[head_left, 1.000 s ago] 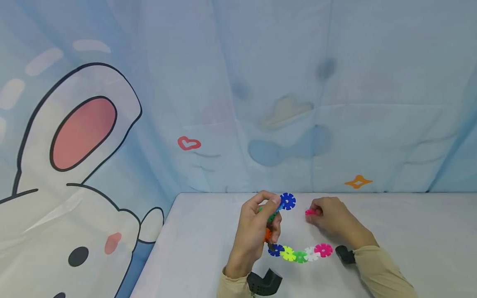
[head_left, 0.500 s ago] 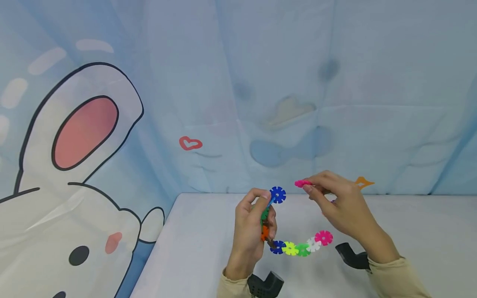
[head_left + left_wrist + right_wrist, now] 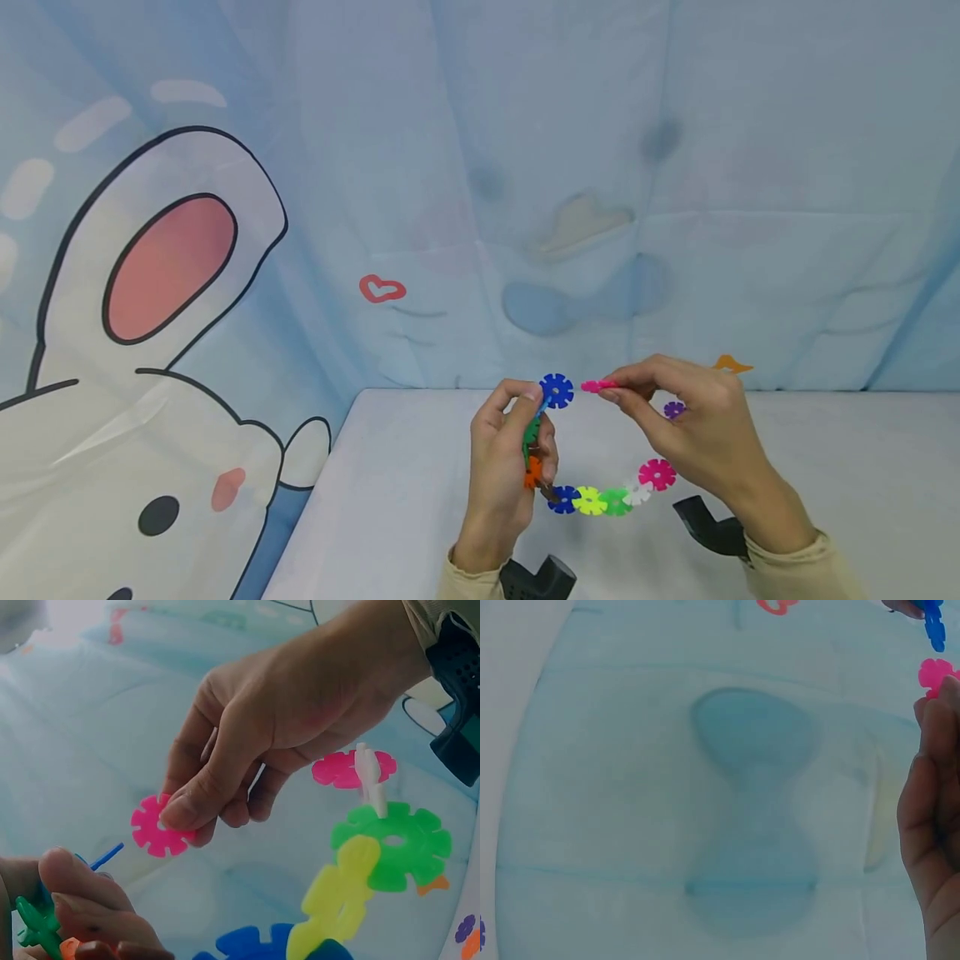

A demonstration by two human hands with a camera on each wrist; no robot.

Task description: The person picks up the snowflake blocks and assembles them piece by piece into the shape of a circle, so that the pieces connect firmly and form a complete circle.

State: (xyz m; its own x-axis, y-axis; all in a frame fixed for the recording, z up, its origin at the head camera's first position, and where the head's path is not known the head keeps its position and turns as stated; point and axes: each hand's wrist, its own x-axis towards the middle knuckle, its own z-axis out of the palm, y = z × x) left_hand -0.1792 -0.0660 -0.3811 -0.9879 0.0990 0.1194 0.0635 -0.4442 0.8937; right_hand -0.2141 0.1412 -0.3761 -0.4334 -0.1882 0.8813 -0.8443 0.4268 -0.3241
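Note:
My left hand (image 3: 498,471) grips one part of a curved chain of linked plastic snowflake discs. From its fingertips a blue disc (image 3: 557,391) sticks up at the chain's end. Green and orange pieces show between the fingers. Beyond them hang a dark blue disc (image 3: 564,500), a yellow disc (image 3: 589,501), a green disc (image 3: 617,502), a white disc (image 3: 638,492) and a pink end disc (image 3: 657,474). My right hand (image 3: 701,421) pinches a loose pink disc (image 3: 154,829) between thumb and fingers. That disc is just right of the blue one, with a small gap between them.
A purple disc (image 3: 673,409) lies on the white table (image 3: 397,475) behind my right hand. An orange disc (image 3: 471,945) shows at the left wrist view's right edge. A light blue printed curtain (image 3: 450,167) hangs along the table's back edge.
My right hand has lifted the loose pink disc from the table and brought it left toward the blue end disc. My left hand has shifted slightly left with the chain.

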